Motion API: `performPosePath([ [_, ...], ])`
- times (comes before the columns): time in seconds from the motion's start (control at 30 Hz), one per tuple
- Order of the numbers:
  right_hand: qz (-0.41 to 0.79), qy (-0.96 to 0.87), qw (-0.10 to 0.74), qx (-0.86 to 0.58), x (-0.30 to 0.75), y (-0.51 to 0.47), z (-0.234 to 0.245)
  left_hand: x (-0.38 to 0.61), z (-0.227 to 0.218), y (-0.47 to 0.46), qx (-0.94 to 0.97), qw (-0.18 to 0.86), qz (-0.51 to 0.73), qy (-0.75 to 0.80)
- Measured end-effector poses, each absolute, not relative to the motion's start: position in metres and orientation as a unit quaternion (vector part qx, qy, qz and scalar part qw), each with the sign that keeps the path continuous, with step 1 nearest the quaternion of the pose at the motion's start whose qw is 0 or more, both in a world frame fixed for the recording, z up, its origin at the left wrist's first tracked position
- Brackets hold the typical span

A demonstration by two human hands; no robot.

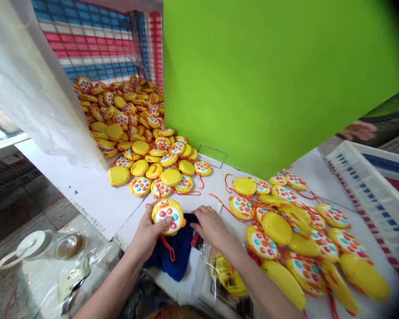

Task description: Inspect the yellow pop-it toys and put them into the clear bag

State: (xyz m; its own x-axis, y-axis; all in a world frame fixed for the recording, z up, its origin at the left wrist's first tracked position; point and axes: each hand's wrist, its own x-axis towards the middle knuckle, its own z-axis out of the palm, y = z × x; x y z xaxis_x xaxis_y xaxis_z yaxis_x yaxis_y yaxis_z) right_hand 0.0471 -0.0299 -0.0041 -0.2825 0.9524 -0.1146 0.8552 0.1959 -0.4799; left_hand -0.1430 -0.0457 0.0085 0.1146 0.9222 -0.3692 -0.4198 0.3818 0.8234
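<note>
In my left hand is a yellow duck-shaped toy, its white face with coloured buttons turned up and an orange cord loop hanging below. The thumb lies across its front. My right hand is just to the right, fingers curled on the edge of a dark blue cloth, which hangs under the toy. A small red piece shows beneath those fingers. Below my right forearm, a clear plastic bag lies beside a yellow item with a printed label.
A large heap of duck toys spills forward at the left. More toys lie loose at the right. A tall green panel stands between them. A white crate is at the right edge; another person's hand shows behind it. Tape rolls lie lower left.
</note>
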Motion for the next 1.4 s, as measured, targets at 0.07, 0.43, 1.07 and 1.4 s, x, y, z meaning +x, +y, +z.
performPosePath([
  [0.07,0.275,-0.75,0.14,-0.585,0.05,-0.025,-0.011,-0.143,0.006,-0.055,0.284,0.711,0.447,0.463],
  [0.43,0.433,-0.673,0.251,-0.544,0.035,-0.052,0.002,-0.145,-0.023,-0.092,0.371,0.594,0.429,0.571],
  [1.07,0.163,-0.832,0.181,-0.498,0.004,-0.072,0.0,-0.137,-0.043,-0.11,0.503,0.484,0.417,0.582],
  [1.4,0.175,-0.829,0.185,-0.498,0.004,-0.069,-0.001,-0.137,-0.042,-0.106,0.493,0.493,0.431,0.573],
])
